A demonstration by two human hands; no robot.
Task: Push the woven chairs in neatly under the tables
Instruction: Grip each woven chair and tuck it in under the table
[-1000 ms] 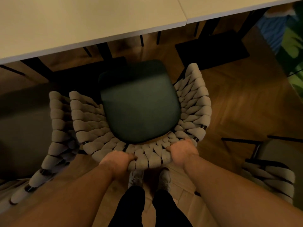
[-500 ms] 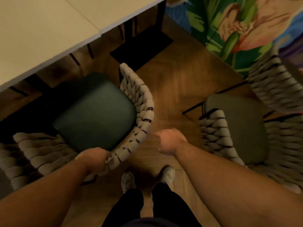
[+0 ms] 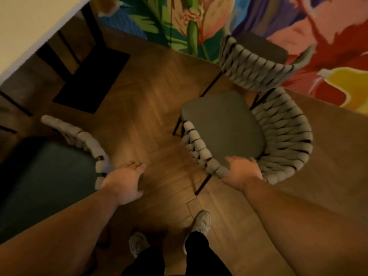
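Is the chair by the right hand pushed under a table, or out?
Out: the chair stands on open floor, nothing above its seat.

Your forearms (image 3: 59, 226) are bare all the way down to your left hand (image 3: 124, 182) and right hand (image 3: 242, 172). You wear black trousers (image 3: 147, 261), close-fitting at the ankle, and pale grey trainers (image 3: 201, 222) with rounded toes, too blurred to show finer detail.
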